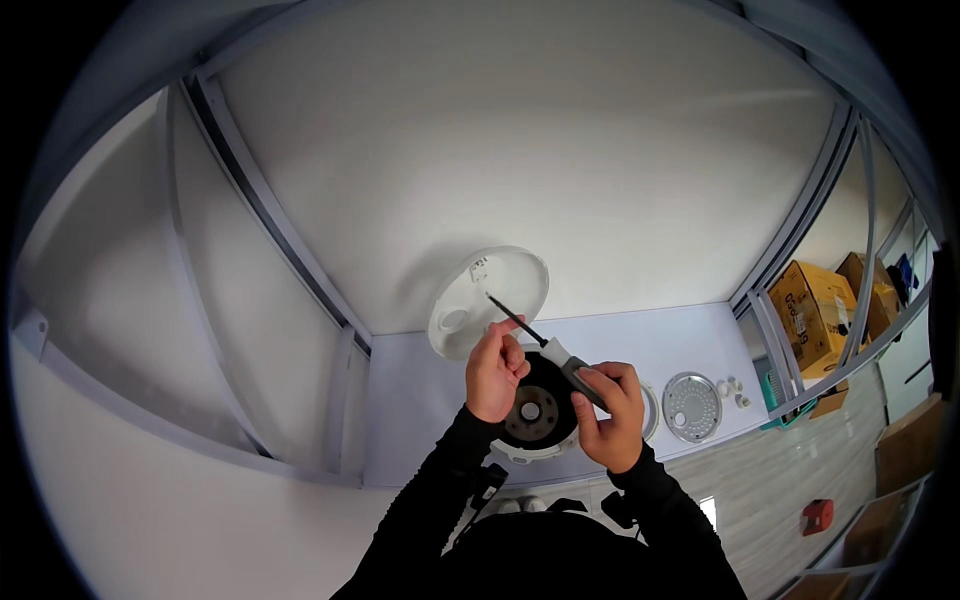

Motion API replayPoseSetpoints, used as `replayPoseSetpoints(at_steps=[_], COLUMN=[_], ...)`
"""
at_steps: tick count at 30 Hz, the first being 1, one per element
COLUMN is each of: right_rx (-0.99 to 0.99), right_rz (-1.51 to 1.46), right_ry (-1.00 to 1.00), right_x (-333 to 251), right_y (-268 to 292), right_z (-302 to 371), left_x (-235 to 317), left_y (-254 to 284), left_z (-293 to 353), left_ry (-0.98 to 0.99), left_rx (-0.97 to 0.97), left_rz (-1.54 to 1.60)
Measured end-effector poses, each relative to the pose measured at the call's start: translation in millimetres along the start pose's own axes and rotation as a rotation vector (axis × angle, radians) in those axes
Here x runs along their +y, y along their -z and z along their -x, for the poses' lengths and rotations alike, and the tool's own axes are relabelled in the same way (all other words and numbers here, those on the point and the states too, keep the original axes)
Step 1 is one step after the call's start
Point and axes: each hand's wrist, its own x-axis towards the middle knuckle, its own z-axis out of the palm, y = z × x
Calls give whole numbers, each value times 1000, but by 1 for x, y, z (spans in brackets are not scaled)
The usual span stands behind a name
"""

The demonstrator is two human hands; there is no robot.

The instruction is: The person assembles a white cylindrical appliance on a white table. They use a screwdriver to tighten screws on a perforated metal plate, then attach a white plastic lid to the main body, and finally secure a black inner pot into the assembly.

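Note:
My right hand (613, 414) is closed around the grey handle of a screwdriver (560, 354). Its dark shaft slants up and to the left. Close to the shaft is my left hand (493, 376), index finger stretched along it and the other fingers curled in; whether they hold something small is hidden. Beneath both hands sits a round white rice cooker body (532, 410), its dark inside and heating plate showing from above. Behind it the white oval lid (513, 283) stands raised, with the screwdriver's tip in front of it in view.
On the white table (640, 342), right of the cooker, lie a pale ring (651, 412), a perforated metal disc (692, 407) and several small white parts (735, 390). Metal frame posts (270, 220) flank the table. Cardboard boxes (815, 315), a teal basket (785, 414) and a red case (817, 517) are at the right.

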Motion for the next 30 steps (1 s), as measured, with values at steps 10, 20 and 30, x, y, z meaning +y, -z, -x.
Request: replayPoseSetpoints(at_steps=[10, 20, 30], right_rx=[-33, 128, 229], right_rz=[-123, -61, -16], right_ry=[-81, -98, -124], right_x=[30, 34, 70], right_y=[39, 66, 124], right_z=[24, 33, 49], left_x=[-8, -21, -79], left_y=[13, 1, -49], left_z=[-1, 1, 8], left_ry=[-9, 88, 400], left_rx=[-7, -13, -149], left_rz=[-7, -69, -228])
